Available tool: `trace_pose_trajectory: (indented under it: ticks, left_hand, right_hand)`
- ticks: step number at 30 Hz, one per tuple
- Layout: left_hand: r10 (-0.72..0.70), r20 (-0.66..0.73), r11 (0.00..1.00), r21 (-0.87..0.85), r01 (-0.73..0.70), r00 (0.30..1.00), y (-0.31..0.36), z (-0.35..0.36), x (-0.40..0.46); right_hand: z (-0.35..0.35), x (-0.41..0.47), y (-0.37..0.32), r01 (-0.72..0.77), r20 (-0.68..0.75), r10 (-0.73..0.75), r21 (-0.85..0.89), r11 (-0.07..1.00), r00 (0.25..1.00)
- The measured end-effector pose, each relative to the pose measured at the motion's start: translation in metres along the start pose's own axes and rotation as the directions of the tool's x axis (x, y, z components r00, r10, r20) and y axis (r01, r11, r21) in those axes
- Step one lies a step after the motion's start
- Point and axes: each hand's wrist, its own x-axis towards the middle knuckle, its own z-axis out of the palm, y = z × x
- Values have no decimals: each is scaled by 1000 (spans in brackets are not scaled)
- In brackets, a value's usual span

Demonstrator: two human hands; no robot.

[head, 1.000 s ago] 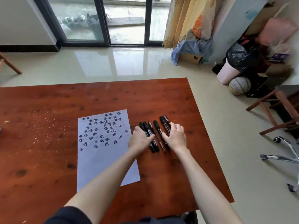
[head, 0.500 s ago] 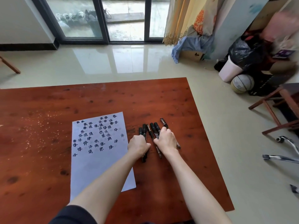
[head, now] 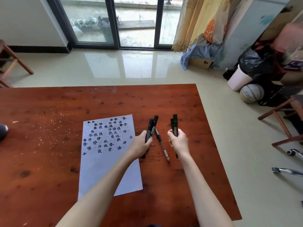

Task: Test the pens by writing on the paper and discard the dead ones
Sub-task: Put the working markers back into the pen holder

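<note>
A white sheet of paper (head: pixel 108 154) covered with black handwritten characters lies on the red-brown wooden table (head: pixel 49 161). My left hand (head: pixel 141 145) grips two black markers (head: pixel 151 128) just right of the paper, their caps pointing away from me. My right hand (head: pixel 179 142) holds two more black markers (head: pixel 174 124) a little further right. Between the two hands a thin gel pen (head: pixel 162 145) lies alone on the table.
A dark rounded object (head: pixel 3 131) sits at the table's left edge. Right of the table on the floor are a white bin (head: pixel 237 81) with a black bag, a basketball (head: pixel 251 93), a wooden stool (head: pixel 285 118) and chair casters (head: pixel 293 152). Another wooden chair (head: pixel 11 63) stands far left.
The pens lay bunched together under both hands. Now each hand has lifted a pair of markers and the hands have moved apart, leaving the thin pen on the table.
</note>
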Motion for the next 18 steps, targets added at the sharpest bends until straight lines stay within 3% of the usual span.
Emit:
trace_pose_trajectory:
  ticks: [2,5,12,18]
  left_hand:
    - [82,-62,993,-85,-87,995,-3,-6,-15]
    - [148,-184,983,-78,-164,972,-5,-10,-38]
    - [104,-222,939,344,-22,969,-12,-11,-75]
    - [16,-183,976,219,25,983,-28,-15,-96]
  right_hand:
    - [0,-10,-6,-38,78,19,248,968,997]
    - [11,-27,-14,-27,189,-56,408,912,980]
    - [47,-54,-32,-54,322,-125,493,868,938]
    - [74,-66,-39,-103,355,-65,435,895,933]
